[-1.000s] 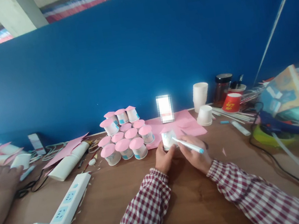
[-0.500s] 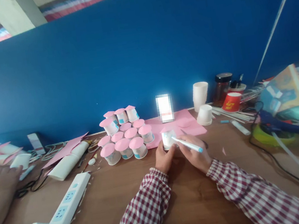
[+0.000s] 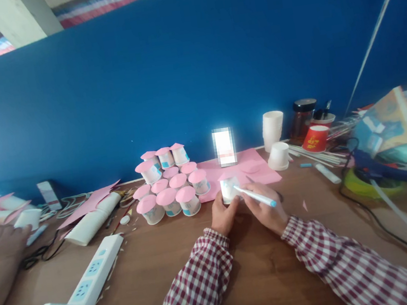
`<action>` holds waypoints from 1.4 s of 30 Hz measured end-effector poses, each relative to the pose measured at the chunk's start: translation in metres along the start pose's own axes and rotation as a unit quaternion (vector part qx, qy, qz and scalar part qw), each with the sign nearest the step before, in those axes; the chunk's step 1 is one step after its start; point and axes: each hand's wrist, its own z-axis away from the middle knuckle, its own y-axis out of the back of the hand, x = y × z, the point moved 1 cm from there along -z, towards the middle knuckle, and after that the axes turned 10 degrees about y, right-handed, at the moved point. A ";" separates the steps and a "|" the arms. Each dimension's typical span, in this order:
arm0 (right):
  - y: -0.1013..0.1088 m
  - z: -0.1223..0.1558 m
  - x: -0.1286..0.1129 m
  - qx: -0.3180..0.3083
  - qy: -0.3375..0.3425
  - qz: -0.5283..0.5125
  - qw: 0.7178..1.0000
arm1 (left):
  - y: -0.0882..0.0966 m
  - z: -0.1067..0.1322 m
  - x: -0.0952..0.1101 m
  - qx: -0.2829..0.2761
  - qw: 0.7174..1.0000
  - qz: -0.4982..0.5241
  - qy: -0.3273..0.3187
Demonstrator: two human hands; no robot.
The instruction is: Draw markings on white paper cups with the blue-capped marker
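Note:
A white paper cup [image 3: 229,189] with faint blue marks is held in my left hand [image 3: 224,213], whose thumb and fingers close round its lower left side. My right hand [image 3: 267,211] grips a white marker with a light blue end [image 3: 258,196]. The marker's tip points at the cup's side; whether it touches cannot be made out. Pink paper sheets [image 3: 262,164] lie behind the cup. To the left stand several paper cups with pink cone tops [image 3: 167,198], some with blue drawn patches.
White cups [image 3: 279,156] stand behind on the right, near a red cup [image 3: 315,139] and a dark-lidded jar [image 3: 302,118]. A power strip [image 3: 89,284] lies at left. Another person's hand [image 3: 6,243] is at far left. A black cable [image 3: 371,214] crosses the right side.

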 end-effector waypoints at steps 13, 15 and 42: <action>0.002 0.000 -0.001 0.019 -0.017 0.010 1.000 | 0.000 0.001 0.002 -0.003 1.000 0.017 0.015; 0.003 -0.001 -0.001 0.024 -0.027 0.010 0.999 | 0.001 0.001 0.001 -0.002 1.000 0.023 0.017; 0.001 0.001 -0.001 0.017 -0.019 -0.001 1.000 | -0.001 0.000 -0.001 -0.005 1.000 0.001 -0.009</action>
